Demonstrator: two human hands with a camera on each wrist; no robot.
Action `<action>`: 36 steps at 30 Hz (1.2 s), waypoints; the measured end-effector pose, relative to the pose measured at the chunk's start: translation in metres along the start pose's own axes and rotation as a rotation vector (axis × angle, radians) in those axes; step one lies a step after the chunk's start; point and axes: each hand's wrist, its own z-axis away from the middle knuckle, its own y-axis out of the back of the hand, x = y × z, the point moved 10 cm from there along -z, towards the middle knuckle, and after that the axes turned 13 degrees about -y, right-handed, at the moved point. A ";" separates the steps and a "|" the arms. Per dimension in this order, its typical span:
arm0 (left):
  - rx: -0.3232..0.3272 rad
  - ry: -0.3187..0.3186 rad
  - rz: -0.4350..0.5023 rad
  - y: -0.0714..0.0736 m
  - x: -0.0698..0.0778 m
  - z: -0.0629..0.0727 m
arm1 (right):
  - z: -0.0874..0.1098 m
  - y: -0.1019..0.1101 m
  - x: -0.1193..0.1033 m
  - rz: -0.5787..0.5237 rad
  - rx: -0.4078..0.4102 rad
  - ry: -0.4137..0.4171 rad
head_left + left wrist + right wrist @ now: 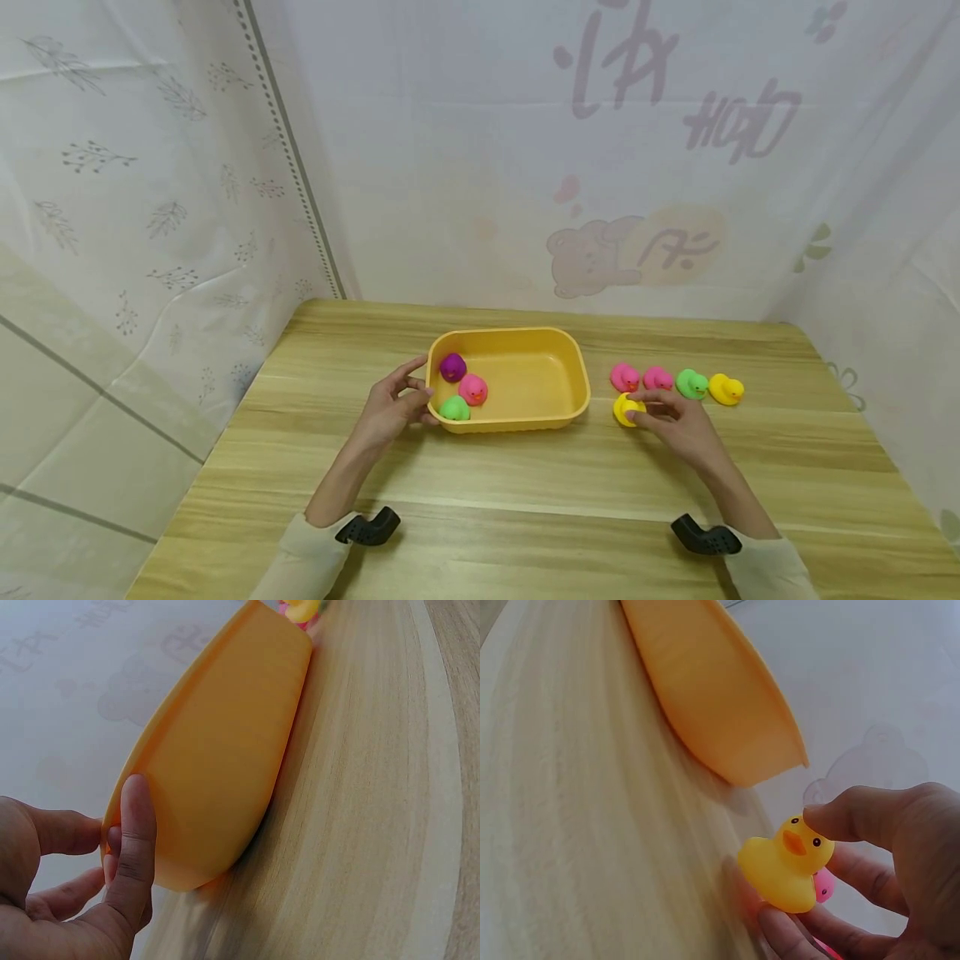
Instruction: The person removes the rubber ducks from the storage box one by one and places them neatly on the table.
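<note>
A yellow-orange plastic basin (517, 423) sits on the wooden table. My left hand (392, 406) grips its left end at the rim; in the left wrist view that hand (90, 877) has fingers and thumb around the edge. Inside, toward the left, are a purple rubber duck (453, 367), a pink one (472, 389) and a green one (454, 408). Right of the basin, my right hand (678, 425) pinches a yellow rubber duck (627, 410) between thumb and fingers. The right wrist view shows this duck (780, 874) tilted, with its orange beak facing the camera.
Behind the right hand stands a row of rubber ducks: two pink (624, 377) (657, 378), a green duck (692, 384) and a yellow duck (726, 388). Printed cloth (450, 167) hangs along the table's back edge. Each wrist wears a black band mount (369, 527).
</note>
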 end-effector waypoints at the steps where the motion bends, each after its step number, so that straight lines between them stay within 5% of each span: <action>1: 0.001 0.000 -0.001 0.000 0.000 0.000 | 0.000 0.000 0.001 0.002 0.003 0.006; 24: -0.005 0.003 0.004 -0.001 0.001 0.001 | 0.002 0.007 0.003 0.057 0.028 0.095; 36: -0.003 0.006 0.009 -0.001 -0.001 0.001 | 0.012 0.028 -0.016 0.075 0.059 0.139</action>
